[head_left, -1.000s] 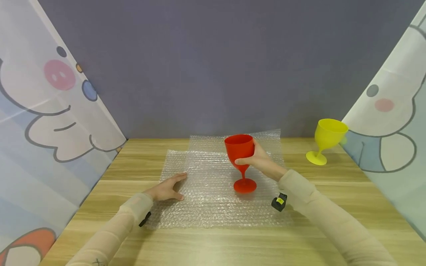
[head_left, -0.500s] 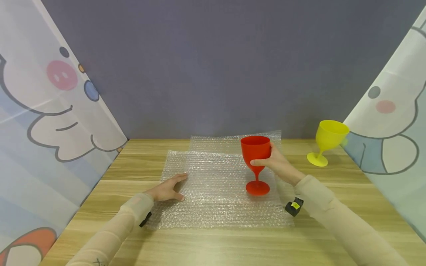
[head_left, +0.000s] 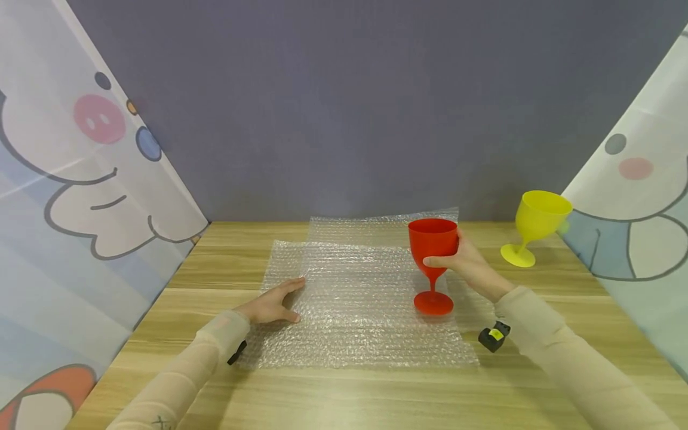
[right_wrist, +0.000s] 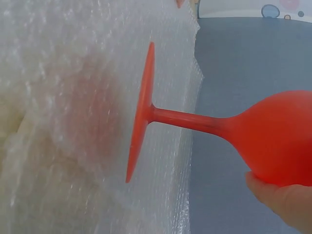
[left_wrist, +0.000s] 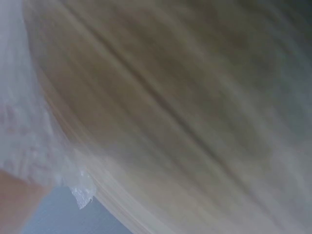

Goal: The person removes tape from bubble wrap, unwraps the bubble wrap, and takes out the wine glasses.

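Note:
My right hand (head_left: 473, 266) grips a red goblet (head_left: 433, 242) by its bowl, the thumb across the near side. The goblet is upright over the right part of a bubble wrap sheet (head_left: 355, 322). In the right wrist view the foot of the goblet (right_wrist: 140, 114) stands a little off the bubble wrap (right_wrist: 63, 58), with a reddish tint on the sheet beneath it. At the left edge of the sheet, my left hand (head_left: 271, 304) rests with fingers and thumb spread, holding nothing. The left wrist view is mostly blurred wood, with a bit of bubble wrap (left_wrist: 29, 126) at its side.
A yellow goblet (head_left: 537, 218) stands upright at the table's back right. More bubble wrap (head_left: 376, 226) lies behind, partly under the front sheet. A grey wall (head_left: 344, 107) closes the back of the wooden table (head_left: 333, 400), and printed cartoon curtains (head_left: 102, 197) flank both sides.
My right hand has carried the red goblet to the right over the bubble wrap, close to the sheet's right side. The left hand stays in place.

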`<state>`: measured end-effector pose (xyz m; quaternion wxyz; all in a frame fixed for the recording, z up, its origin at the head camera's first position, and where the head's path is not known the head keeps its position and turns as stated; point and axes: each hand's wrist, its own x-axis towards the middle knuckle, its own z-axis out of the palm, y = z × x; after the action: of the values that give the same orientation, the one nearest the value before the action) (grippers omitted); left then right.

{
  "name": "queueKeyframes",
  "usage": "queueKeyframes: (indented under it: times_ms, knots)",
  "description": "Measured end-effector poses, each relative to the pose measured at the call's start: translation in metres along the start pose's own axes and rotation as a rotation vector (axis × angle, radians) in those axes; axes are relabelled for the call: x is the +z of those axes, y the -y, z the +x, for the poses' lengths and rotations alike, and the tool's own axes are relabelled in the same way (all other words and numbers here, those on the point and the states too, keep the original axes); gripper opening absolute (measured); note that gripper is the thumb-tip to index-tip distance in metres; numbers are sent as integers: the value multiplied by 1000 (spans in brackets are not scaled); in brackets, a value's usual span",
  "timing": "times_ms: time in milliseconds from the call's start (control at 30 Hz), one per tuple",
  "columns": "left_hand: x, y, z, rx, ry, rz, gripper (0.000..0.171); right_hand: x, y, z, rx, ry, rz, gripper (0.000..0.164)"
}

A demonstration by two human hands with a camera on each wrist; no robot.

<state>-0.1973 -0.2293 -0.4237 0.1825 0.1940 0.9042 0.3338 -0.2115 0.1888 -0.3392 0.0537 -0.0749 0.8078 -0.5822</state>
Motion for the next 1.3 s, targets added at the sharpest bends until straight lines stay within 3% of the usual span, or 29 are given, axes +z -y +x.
queueKeyframes:
  times_ms: [367, 1300]
  knots:
    - [2, 1, 1, 11, -7, 10, 89, -14, -5, -5, 54, -16, -36, 89]
    - [5, 1, 3, -12, -10, 1, 88, -50, -21, -11, 5, -63, -116, 83]
